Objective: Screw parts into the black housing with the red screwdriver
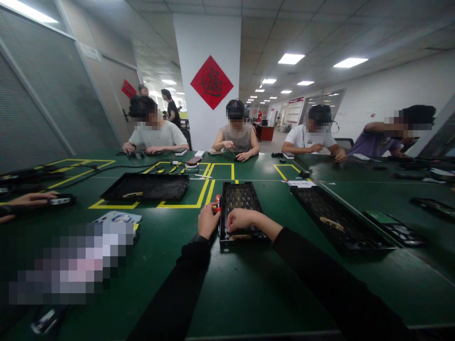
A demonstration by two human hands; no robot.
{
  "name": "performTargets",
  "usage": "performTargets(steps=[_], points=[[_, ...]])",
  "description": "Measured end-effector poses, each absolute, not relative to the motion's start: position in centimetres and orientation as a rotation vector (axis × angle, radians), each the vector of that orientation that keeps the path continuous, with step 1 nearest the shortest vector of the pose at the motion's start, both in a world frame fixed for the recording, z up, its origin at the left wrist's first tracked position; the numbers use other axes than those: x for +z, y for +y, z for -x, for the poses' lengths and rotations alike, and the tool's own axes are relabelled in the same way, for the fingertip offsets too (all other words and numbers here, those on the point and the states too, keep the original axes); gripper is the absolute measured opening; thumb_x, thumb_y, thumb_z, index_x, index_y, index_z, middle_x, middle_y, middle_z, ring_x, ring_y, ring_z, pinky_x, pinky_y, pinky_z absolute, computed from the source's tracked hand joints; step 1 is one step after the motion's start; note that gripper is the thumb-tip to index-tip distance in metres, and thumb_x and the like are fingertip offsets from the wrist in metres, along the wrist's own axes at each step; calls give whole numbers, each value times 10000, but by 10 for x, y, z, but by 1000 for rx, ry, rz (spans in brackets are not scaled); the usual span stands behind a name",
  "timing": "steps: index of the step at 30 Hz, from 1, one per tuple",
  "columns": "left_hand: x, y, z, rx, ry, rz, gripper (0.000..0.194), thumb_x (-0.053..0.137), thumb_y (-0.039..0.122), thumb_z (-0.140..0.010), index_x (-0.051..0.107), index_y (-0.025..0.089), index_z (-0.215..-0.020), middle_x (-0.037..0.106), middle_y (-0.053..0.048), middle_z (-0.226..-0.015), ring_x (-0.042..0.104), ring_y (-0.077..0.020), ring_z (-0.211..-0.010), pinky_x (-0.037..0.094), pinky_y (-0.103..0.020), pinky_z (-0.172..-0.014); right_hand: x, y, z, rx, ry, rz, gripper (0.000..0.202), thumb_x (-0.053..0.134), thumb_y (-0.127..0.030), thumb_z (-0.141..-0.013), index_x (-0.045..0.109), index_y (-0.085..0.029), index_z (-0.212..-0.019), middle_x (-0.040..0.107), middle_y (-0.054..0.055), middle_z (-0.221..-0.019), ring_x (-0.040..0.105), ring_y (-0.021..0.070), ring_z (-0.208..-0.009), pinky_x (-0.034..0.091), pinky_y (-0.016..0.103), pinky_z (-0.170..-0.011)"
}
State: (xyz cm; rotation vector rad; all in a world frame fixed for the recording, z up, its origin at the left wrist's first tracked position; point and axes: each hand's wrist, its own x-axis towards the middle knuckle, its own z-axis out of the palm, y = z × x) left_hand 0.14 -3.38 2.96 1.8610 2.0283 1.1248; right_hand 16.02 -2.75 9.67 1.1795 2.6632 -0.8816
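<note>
A black tray (261,201) with small shiny pieces in rows lies on the green table in front of me. Along its left edge, my left hand (208,221) is closed around a red-and-black screwdriver (218,202), which points roughly upward. My right hand (245,219) reaches over the tray's near half. Its fingers are curled together in a pinch, low above the pieces; anything between the fingertips is hidden. Just below that hand, a tan strip-like piece (239,237) lies at the tray's near end.
Another black tray (170,182) sits to the left; a longer one (377,245) stands right, holding a tan piece (332,223). A co-worker's hand (35,198) touches a dark device at far left. Cables (117,166) cross the table (227,293). Several people sit opposite.
</note>
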Motion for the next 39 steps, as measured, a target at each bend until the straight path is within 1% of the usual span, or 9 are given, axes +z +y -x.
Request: performTargets(steps=[5, 10, 19, 23, 26, 28, 32, 35, 39], points=[[32, -40, 1, 924, 2238, -1869, 303, 465, 472, -770, 588, 200, -817, 646, -63, -794, 594, -198, -736, 387, -273, -613, 99, -28, -161, -889, 2647, -1144, 188, 642, -222, -662, 706, -133, -814, 671, 16, -730, 553, 107, -619, 372, 163, -529], [34, -43, 0, 726, 2282, -1895, 415, 365, 535, -795, 594, 205, -689, 655, -66, -728, 600, -200, -700, 351, -261, -582, 96, -30, -159, -890, 2631, -1151, 176, 650, -207, -649, 710, -116, -788, 669, 22, -703, 551, 109, -599, 372, 166, -518], [37, -46, -2, 578, 2298, -1987, 390, 383, 492, -799, 620, 188, -743, 667, -89, -780, 605, -216, -762, 340, -263, -612, 102, -31, -159, -912, 2679, -1218, 144, 674, -234, -622, 705, -126, -713, 655, 16, -652, 543, 109, -567, 355, 175, -489], [40, -47, -3, 610, 2336, -1960, 399, 311, 420, -855, 620, 169, -823, 665, -118, -853, 607, -210, -753, 333, -263, -600, 109, -27, -165, -895, 2771, -1352, 193, 624, -298, -693, 682, -117, -659, 622, 22, -580, 515, 105, -519, 349, 193, -487], [48, -50, -1, 774, 2364, -1878, 428, 245, 427, -882, 589, 176, -929, 660, -107, -817, 598, -196, -689, 303, -250, -546, 110, -28, -166, -901, 2873, -1457, 278, 544, -354, -777, 658, -111, -706, 614, 34, -606, 518, 105, -535, 365, 198, -504], [56, -54, -2, 928, 2293, -1935, 431, 239, 451, -884, 571, 187, -967, 650, -83, -771, 582, -183, -651, 283, -240, -526, 108, -31, -161, -1040, 3035, -1533, 306, 500, -392, -813, 635, -117, -805, 614, 38, -679, 524, 103, -567, 383, 196, -514], [71, -64, -14, 1194, 1823, -2136, 366, 314, 443, -875, 568, 189, -943, 603, -15, -639, 530, -134, -562, 287, -215, -526, 100, -38, -147, -1687, 3288, -1561, 325, 474, -414, -829, 540, -150, -1007, 573, 19, -782, 495, 88, -547, 410, 203, -484], [73, -68, -24, 1337, 1528, -2060, 355, 351, 442, -862, 575, 168, -890, 550, 20, -559, 486, -111, -512, 301, -201, -516, 92, -43, -140, -1987, 3338, -1595, 282, 478, -402, -826, 537, -161, -960, 546, -5, -720, 458, 84, -521, 391, 194, -463], [65, -71, -21, 1347, 1314, -1978, 359, 389, 441, -840, 595, 153, -779, 536, 28, -538, 471, -103, -502, 341, -203, -530, 82, -53, -144, -2244, 3332, -1687, 236, 481, -402, -829, 520, -170, -833, 530, -26, -642, 404, 66, -464, 329, 173, -416]])
